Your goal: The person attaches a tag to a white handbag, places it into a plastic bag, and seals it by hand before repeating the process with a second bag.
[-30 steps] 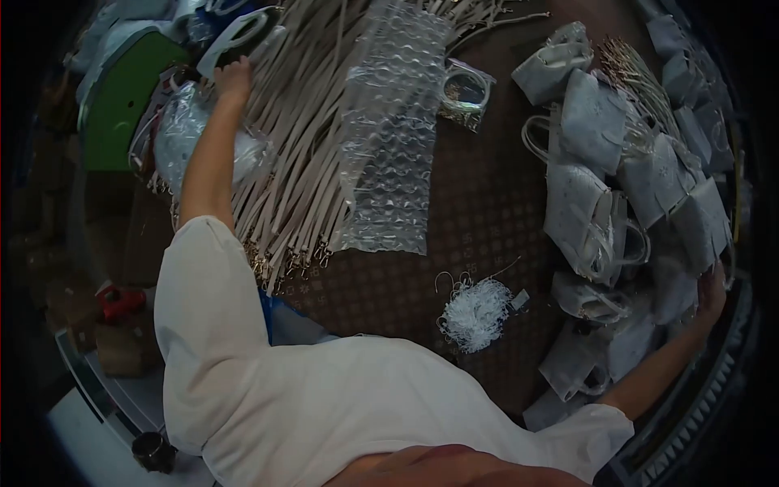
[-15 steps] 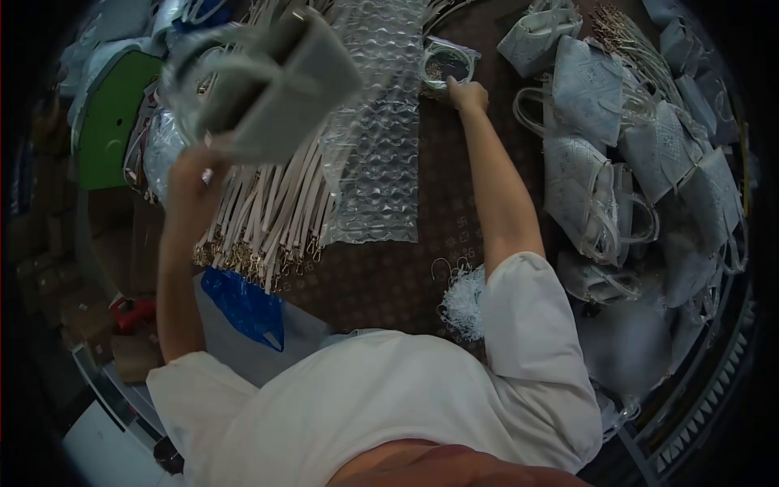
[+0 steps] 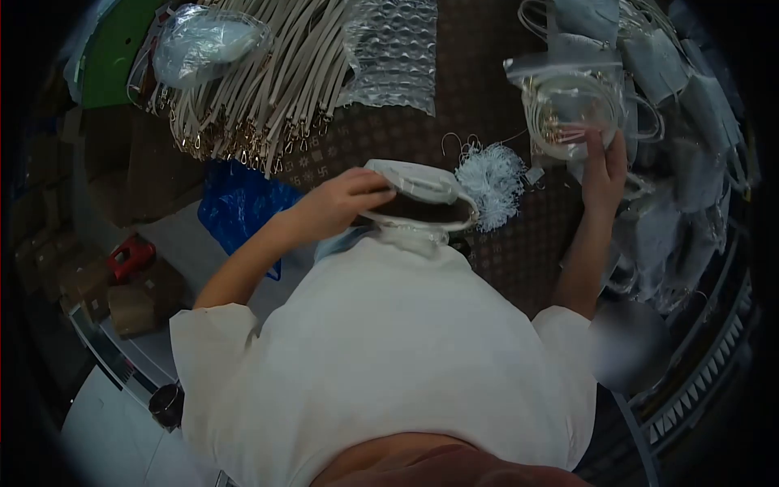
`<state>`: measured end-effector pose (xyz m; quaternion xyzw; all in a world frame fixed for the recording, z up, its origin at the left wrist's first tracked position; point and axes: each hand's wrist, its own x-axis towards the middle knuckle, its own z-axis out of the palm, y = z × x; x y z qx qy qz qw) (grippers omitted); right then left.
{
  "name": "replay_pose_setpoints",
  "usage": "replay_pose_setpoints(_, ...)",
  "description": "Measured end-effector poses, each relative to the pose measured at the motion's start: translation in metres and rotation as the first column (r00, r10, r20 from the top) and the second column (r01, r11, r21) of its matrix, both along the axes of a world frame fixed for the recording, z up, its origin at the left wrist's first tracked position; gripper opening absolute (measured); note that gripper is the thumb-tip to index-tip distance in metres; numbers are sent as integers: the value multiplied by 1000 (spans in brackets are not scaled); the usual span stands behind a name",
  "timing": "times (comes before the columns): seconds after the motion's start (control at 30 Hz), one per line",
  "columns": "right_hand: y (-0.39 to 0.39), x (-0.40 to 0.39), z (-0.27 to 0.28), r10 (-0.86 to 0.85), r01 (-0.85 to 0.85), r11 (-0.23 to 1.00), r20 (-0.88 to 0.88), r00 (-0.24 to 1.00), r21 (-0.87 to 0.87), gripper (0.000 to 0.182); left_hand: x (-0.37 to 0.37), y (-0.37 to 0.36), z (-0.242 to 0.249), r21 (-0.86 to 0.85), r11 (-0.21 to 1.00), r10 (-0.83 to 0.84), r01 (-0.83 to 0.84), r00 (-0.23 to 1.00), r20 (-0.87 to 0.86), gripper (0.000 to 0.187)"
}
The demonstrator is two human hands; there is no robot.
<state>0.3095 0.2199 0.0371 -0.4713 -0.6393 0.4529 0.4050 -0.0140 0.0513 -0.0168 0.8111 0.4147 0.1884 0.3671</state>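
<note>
two hands are shown above a bench (image 3: pixel 487 73) covered in dark brown patterned cloth. the left hand (image 3: pixel 345 201) is closed over the rim of a pale grey handbag (image 3: pixel 418 191), which is held close to the white-shirted chest, just above the bench's near edge. the right hand (image 3: pixel 604 166) is raised at the right side, its fingers (image 3: pixel 599 146) pinched on the lower edge of a clear plastic pouch (image 3: pixel 568 105) in which coiled metal chain is seen. a white tuft of plastic threads (image 3: pixel 493 174) lies on the bench between the two hands, just beside the handbag. a sheet of bubble wrap (image 3: pixel 391 53) is spread at the far side, touching a bundle of beige straps (image 3: pixel 260 89) with metal clips, on which a clear bag (image 3: pixel 207 36) rests. grey bags (image 3: pixel 690 105) are heaped along the right edge. a blue plastic bag (image 3: pixel 239 207) hangs off the bench's left side. below it, cardboard boxes (image 3: pixel 134 304) and a red object (image 3: pixel 126 256) are seen on the floor; the surroundings are dim.
</note>
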Motion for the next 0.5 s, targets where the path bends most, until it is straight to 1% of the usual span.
replay_pose_setpoints(0.03, -19, 7, 6, -15, 15, 997, -6, 1000, 76, 16, 4, -4, -1, 7, 1000, -6, 6, 1000, 3, 49)
replay_pose_setpoints(0.07, -40, 12, 8, -23, 23, 996, -4, 1000, 85, 16, 11, -6, -2, 136, 985, 111, -105, 993, -33, 54)
replay_pose_setpoints(0.1, -61, 13, 8, -34, 29, 993, 45, 998, 111, 14, 15, -9, -5, 267, 941, 230, -209, 972, -50, 60)
replay_pose_setpoints(0.13, -76, 11, 7, -47, 34, 990, 94, 994, 137, 13, 17, -11, -14, 236, 934, 285, -269, 958, -38, 79)
replay_pose_setpoints(0.17, -87, 7, 9, -57, 42, 988, 97, 994, 149, 13, 19, -13, -19, 247, 933, 277, -261, 960, -31, 79)
replay_pose_setpoints(0.2, -97, 1, 11, 43, -93, 976, 244, 969, 199, 12, 21, -15, -23, 144, 949, 276, -281, 960, 52, 87)
replay_pose_setpoints(0.23, -107, -5, 12, 130, -231, 947, 393, 910, 222, 13, 22, -16, -25, 35, 957, 280, -287, 951, 135, 96)
replay_pose_setpoints(0.27, -112, -12, 2, 214, -337, 902, 398, 892, 270, 14, 23, -17, -25, 42, 960, 268, -276, 953, 143, 96)
replay_pose_setpoints(0.3, -112, -21, -10, 295, -437, 843, 409, 864, 314, 15, 23, -18, -26, 12, 968, 245, -250, 954, 172, 101)
replay_pose_setpoints(0.33, -114, -32, -12, 324, -546, 785, 558, 764, 293, 14, 23, -18, -26, -15, 975, 222, -223, 954, 200, 106)
replay_pose_setpoints(0.37, -117, -43, -14, 336, -646, 721, 690, 641, 249, 14, 23, -16, -26, -4, 977, 210, -214, 956, 206, 106)
replay_pose_setpoints(0.4, -119, -55, -19, 359, -707, 688, 771, 527, 162, 14, 23, -16, -26, -99, 978, 203, -184, 951, 235, 107)
replay_pose_setpoints(0.43, -120, -68, -25, 378, -753, 654, 834, 401, 67, 15, 24, -15, -26, -194, 970, 198, -149, 945, 262, 107)
replay_pose_setpoints(0.47, -119, -83, -31, 436, -778, 627, 850, 297, -50, 18, 26, -16, -27, -189, 972, 188, -141, 945, 266, 107)
replay_pose_setpoints(0.5, -117, -97, -37, 491, -787, 594, 850, 191, -167, 21, 28, -15, -29, -106, 988, 139, -115, 954, 267, 107)
